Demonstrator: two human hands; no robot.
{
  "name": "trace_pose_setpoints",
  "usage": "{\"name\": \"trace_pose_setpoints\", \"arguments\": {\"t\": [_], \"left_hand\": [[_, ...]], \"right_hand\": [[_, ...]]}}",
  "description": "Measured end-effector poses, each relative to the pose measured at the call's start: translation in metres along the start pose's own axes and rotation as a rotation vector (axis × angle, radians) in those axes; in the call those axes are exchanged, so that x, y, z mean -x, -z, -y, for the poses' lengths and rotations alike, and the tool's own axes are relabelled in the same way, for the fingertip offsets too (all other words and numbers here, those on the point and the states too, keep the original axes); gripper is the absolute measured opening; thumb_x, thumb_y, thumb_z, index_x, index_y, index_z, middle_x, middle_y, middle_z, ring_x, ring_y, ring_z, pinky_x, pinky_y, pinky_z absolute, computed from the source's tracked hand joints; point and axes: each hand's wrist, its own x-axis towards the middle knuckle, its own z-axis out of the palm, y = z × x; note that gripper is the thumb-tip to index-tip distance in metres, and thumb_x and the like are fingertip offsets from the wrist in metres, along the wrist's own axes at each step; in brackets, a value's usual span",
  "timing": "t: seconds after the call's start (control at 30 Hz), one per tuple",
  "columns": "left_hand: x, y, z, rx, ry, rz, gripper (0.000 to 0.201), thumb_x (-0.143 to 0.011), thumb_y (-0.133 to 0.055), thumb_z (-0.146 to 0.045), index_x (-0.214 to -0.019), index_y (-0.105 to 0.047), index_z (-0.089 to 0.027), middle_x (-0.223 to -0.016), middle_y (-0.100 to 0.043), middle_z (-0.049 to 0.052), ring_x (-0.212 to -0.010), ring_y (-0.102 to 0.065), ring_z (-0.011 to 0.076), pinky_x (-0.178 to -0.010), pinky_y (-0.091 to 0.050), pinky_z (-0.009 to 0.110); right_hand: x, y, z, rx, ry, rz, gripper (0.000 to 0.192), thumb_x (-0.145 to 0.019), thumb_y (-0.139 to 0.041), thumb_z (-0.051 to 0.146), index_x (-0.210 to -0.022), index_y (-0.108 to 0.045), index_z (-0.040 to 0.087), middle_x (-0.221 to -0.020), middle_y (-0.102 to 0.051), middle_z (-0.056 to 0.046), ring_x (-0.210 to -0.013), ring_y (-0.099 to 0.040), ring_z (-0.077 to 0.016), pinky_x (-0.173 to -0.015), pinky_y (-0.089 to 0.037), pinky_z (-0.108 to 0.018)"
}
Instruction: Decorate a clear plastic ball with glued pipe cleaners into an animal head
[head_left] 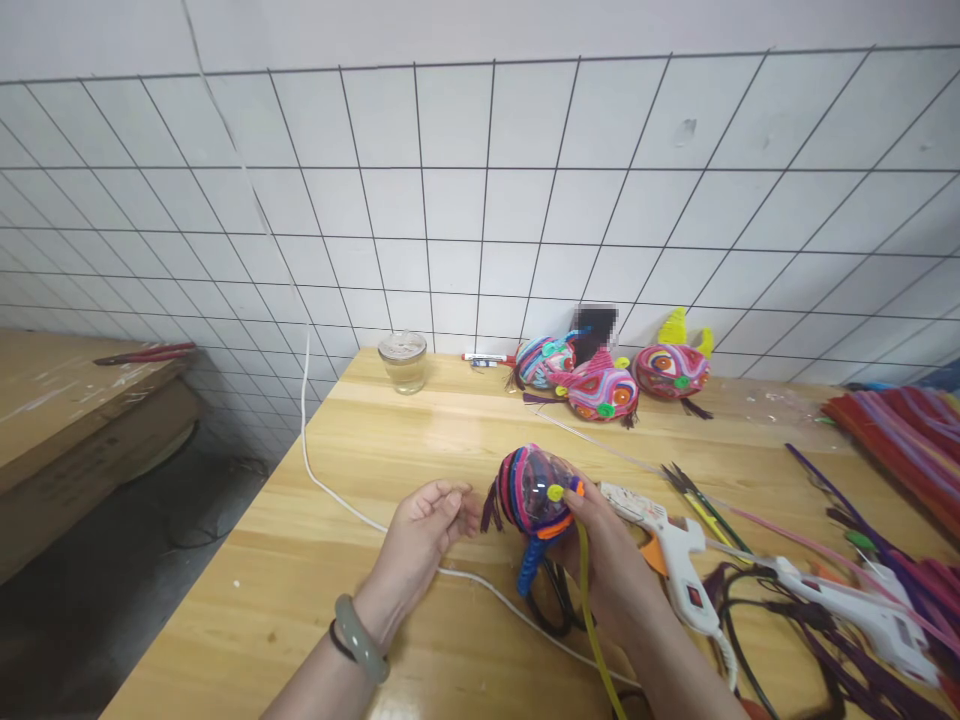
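One jar [403, 361], clear liquid inside.

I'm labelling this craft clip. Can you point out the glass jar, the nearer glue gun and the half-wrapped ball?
Glass jar [403, 362], head view, on its side wall.
Glue gun [673, 545], head view, on its white body.
Ball [529, 487], head view, on its clear unwrapped front.

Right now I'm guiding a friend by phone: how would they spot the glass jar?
Find the wooden table against the tiled wall. Along its back edge, left of three colourful yarn-wrapped figures, stands the glass jar. It is the only clear, colourless thing there, standing alone.
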Motion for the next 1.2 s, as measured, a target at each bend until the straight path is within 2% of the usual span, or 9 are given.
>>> {"name": "trace_pose_setpoints", "arguments": {"t": [0.2,0.4,0.5,0.6,0.67,0.73,0.83,1.0,1.2], "left_hand": [[0.0,0.002,0.0,-0.058,-0.003,-0.034,0.034,-0.048,-0.089,-0.029,-0.072,-0.071,-0.013,-0.062,-0.073,0.005,-0.056,-0.062,0.0142,-0.06,-0.047,0.028],[-0.001,0.004,-0.002,-0.146,-0.057,-0.088,0.034,-0.044,-0.09,-0.027,-0.066,-0.066,-0.016,-0.052,-0.064,-0.003,-0.049,-0.054,0.0099,-0.054,-0.04,0.022],[0.001,0.004,-0.002,-0.184,-0.095,-0.117,0.031,-0.057,-0.084,-0.038,-0.057,-0.062,-0.016,-0.043,-0.054,-0.005,-0.042,-0.045,0.0076,-0.047,-0.034,0.021],[0.002,0.005,-0.003,-0.232,-0.132,-0.137,0.046,-0.073,-0.069,-0.048,-0.043,-0.053,-0.017,-0.031,-0.04,-0.006,-0.034,-0.035,0.0069,-0.042,-0.027,0.022],[0.003,0.004,-0.004,-0.256,-0.168,-0.143,0.042,-0.074,-0.069,-0.046,-0.046,-0.056,-0.017,-0.034,-0.043,-0.006,-0.036,-0.038,0.0077,-0.043,-0.028,0.022],[0.002,0.003,-0.004,-0.266,-0.206,-0.14,0.027,-0.069,-0.074,-0.042,-0.064,-0.066,-0.017,-0.044,-0.054,-0.005,-0.044,-0.047,0.0098,-0.047,-0.035,0.022],[0.001,0.001,-0.005,-0.276,-0.234,-0.133,0.028,-0.064,-0.078,-0.037,-0.083,-0.07,-0.018,-0.058,-0.064,-0.002,-0.053,-0.054,0.0127,-0.054,-0.042,0.024],[0.003,-0.001,-0.006,-0.326,-0.227,-0.097,0.02,-0.066,-0.076,-0.034,-0.067,-0.069,-0.015,-0.052,-0.064,0.0,-0.048,-0.053,0.0125,-0.051,-0.042,0.025],[0.006,0.004,-0.004,-0.34,-0.262,-0.113,0.036,-0.081,-0.061,-0.04,-0.053,-0.052,-0.019,-0.042,-0.049,-0.006,-0.043,-0.043,0.0093,-0.048,-0.035,0.022]], "right_hand": [[0.005,-0.005,0.003,-0.025,0.003,0.017,0.052,-0.079,-0.067,0.036,-0.129,-0.054,0.031,-0.099,-0.072,0.0,-0.081,-0.065,-0.0189,-0.064,-0.05,-0.026],[0.003,-0.004,0.0,0.009,-0.009,-0.018,0.057,-0.074,-0.07,0.04,-0.128,-0.055,0.03,-0.105,-0.072,-0.001,-0.087,-0.067,-0.0221,-0.067,-0.052,-0.03],[0.003,-0.003,-0.003,0.03,-0.023,-0.033,0.059,-0.071,-0.072,0.042,-0.127,-0.056,0.031,-0.108,-0.071,-0.001,-0.09,-0.067,-0.0236,-0.069,-0.053,-0.031],[0.006,-0.005,-0.004,0.084,0.008,-0.019,0.052,-0.073,-0.072,0.042,-0.122,-0.058,0.032,-0.111,-0.07,0.0,-0.096,-0.065,-0.0233,-0.074,-0.053,-0.031],[0.009,-0.008,-0.004,0.133,0.046,0.011,0.046,-0.073,-0.073,0.041,-0.117,-0.061,0.033,-0.115,-0.068,0.002,-0.103,-0.062,-0.024,-0.08,-0.052,-0.031],[0.011,-0.011,-0.005,0.172,0.078,0.034,0.044,-0.072,-0.074,0.041,-0.114,-0.062,0.034,-0.118,-0.066,0.002,-0.11,-0.059,-0.0256,-0.083,-0.051,-0.033],[0.012,-0.012,-0.006,0.215,0.1,0.047,0.044,-0.071,-0.075,0.041,-0.112,-0.062,0.034,-0.117,-0.067,0.001,-0.109,-0.06,-0.0273,-0.085,-0.051,-0.036],[0.01,-0.013,-0.007,0.242,0.159,0.058,0.049,-0.067,-0.078,0.041,-0.112,-0.064,0.03,-0.11,-0.07,-0.002,-0.103,-0.063,-0.0267,-0.088,-0.05,-0.037],[0.01,-0.014,-0.006,0.339,0.199,0.037,0.053,-0.066,-0.076,0.043,-0.114,-0.063,0.024,-0.107,-0.071,-0.005,-0.097,-0.065,-0.0271,-0.085,-0.052,-0.039]]}}
